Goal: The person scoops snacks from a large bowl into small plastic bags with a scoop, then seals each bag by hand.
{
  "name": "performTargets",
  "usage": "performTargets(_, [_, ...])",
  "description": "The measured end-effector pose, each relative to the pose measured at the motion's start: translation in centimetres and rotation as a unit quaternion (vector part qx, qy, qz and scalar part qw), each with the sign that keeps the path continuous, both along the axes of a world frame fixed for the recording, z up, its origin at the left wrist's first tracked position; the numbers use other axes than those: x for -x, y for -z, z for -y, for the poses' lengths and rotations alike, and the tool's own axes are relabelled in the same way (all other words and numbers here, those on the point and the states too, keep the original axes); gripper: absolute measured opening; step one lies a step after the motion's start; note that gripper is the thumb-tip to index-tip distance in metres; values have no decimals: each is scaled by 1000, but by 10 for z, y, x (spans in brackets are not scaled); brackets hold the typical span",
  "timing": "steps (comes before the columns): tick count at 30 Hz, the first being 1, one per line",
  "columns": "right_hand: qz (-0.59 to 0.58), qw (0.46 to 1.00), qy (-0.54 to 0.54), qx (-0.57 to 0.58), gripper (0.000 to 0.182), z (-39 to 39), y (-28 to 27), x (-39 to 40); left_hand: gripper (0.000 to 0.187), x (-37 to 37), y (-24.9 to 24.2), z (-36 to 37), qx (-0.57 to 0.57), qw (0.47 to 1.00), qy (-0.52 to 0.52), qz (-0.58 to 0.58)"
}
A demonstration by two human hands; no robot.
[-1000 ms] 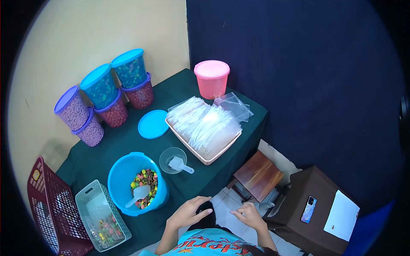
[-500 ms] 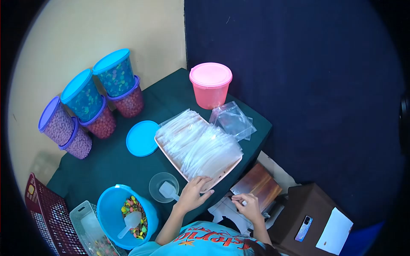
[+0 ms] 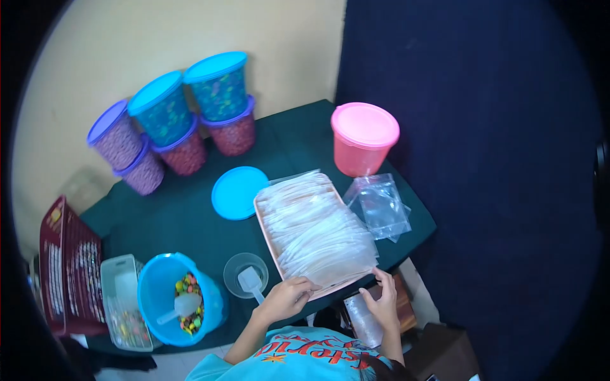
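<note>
A shallow peach tray (image 3: 270, 238) on the dark green table holds a dense row of clear plastic bags (image 3: 324, 232) with whitish contents. My left hand (image 3: 287, 298) is at the tray's near left corner, its thumb and fingers closed on the edge of the front bag. At the near right corner is my right hand (image 3: 383, 300), thumb and fingers apart, fingertips touching the bags' edge. Left of my left hand stands a clear round cup (image 3: 234, 289) with a white scoop (image 3: 250, 279) in it.
Left stands a blue bucket (image 3: 152, 292) holding colourful candies (image 3: 189, 320) and a scoop (image 3: 184, 306). Beyond are a clear bin (image 3: 117, 279), maroon basket (image 3: 76, 267), stacked tubs (image 3: 159, 111), blue lid (image 3: 240, 193), pink tub (image 3: 363, 146) and loose bags (image 3: 384, 206).
My right hand has moved up from beside the table to the tray's near right corner. My left hand stays at the tray's near edge. The camera view has turned.
</note>
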State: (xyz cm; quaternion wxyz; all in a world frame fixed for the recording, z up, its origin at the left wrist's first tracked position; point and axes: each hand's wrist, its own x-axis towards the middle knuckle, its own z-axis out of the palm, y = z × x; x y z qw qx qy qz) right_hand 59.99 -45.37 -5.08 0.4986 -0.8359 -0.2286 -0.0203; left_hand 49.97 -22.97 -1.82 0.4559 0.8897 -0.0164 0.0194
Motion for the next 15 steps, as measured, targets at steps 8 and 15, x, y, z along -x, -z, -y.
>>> performTargets(8, [9,969,-246,4,10,-6,-20,-53,26,26,-24,16,-14,990,-143,15])
performTargets(15, [-276,862,-409,-118,11,-34,-17,-74,66,62,-58,59,-210,902,-375,41])
